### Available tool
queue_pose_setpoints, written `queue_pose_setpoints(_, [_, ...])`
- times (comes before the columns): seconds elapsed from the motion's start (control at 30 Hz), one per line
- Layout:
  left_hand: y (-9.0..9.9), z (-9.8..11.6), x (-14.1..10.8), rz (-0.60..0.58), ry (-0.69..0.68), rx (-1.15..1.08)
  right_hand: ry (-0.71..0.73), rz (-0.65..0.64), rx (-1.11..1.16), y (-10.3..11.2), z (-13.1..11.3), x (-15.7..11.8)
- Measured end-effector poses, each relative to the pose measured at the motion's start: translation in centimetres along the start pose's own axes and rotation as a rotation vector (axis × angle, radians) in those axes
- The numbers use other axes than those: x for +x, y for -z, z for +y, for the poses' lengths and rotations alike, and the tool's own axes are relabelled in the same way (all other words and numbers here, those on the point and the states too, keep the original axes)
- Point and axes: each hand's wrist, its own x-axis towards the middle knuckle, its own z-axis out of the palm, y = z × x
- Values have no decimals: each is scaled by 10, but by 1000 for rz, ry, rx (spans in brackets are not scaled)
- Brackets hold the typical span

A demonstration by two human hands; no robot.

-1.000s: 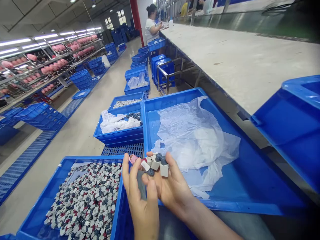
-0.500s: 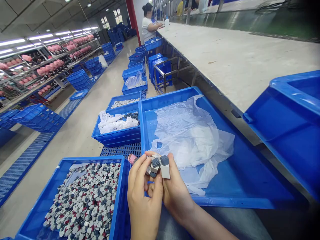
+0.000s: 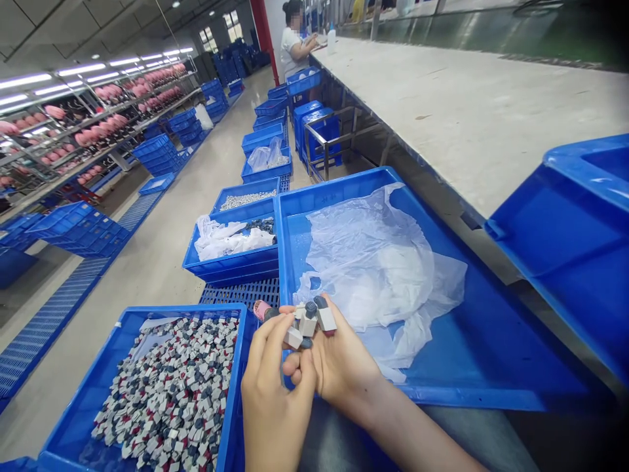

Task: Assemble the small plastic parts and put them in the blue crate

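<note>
Several small white plastic blocks with dark grey tops [image 3: 308,322] lie in my cupped right hand [image 3: 346,364], its palm turned up. One block [image 3: 327,318] rests near the base of its fingers, with a bit of dark red showing underneath. My left hand [image 3: 275,387] is closed at the right hand's fingertips, its thumb and fingers around a white block [image 3: 293,337]. Both hands are over the near edge of a large blue tray [image 3: 491,354] that holds a crumpled clear plastic bag [image 3: 368,262].
A blue crate [image 3: 239,367] at left is heaped with similar white, grey and red pieces. More blue crates [image 3: 230,265] line the floor ahead. A long white table [image 3: 442,111] runs along the right, beside a big blue bin [image 3: 565,242]. A person [image 3: 293,49] sits far off.
The blocks have shifted and turned in my right hand, which has opened a little more. My left hand has moved slightly left, and a white block now shows at its fingers.
</note>
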Motion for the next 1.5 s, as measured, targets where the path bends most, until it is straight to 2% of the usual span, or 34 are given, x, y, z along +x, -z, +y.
queue_pose_setpoints(0.1, [0, -1, -1, 31, -35, 20, 9, -40, -177, 5, -7, -5])
queue_pose_setpoints(0.2, [1, -1, -3, 108, -131, -30, 50, -146, -359, 8, -12, -15])
queue_pose_setpoints(0.33, [4, 1, -4, 192, -237, -46, 58, -187, -369, 8, -14, -22])
queue_pose_setpoints(0.47, [3, 1, -6, 210, -265, 20, 45, -118, -299, 8, -10, -19])
queue_pose_setpoints(0.53, [2, 0, -6, 208, -267, 48, 58, -71, -337, 9, -9, -17])
queue_pose_setpoints(0.67, [1, -2, -8, 209, -274, 37, 225, 138, -567, 12, -12, -14])
queue_pose_setpoints(0.73, [0, -3, -10, 197, -246, -16, 325, 244, -598, 13, -15, -13])
queue_pose_setpoints(0.8, [0, -4, -12, 163, -131, -101, 383, 260, -534, 14, -17, -12])
queue_pose_setpoints(0.9, [-2, -6, -15, 147, 151, -284, 432, 252, -468, 12, -15, -10])
queue_pose_setpoints(1.0, [-4, -6, -14, 158, 397, -514, 484, 372, -526, 9, -6, -10])
queue_pose_setpoints(1.07, [-5, -5, -13, 118, 514, -681, 492, 390, -564, 7, 1, -12])
queue_pose_setpoints(1.17, [-7, -5, -13, 83, 615, -841, 490, 351, -581, 7, 8, -13])
queue_pose_setpoints(1.3, [-9, -3, -12, 73, 680, -882, 568, 351, -626, 9, 6, -17])
queue_pose_setpoints(1.4, [-12, -1, -10, 125, 765, -1066, 616, 282, -928, 9, 3, -19])
queue_pose_setpoints(1.5, [-19, -3, -6, 130, 1029, -1345, 605, 219, -1444, 11, 6, -18])
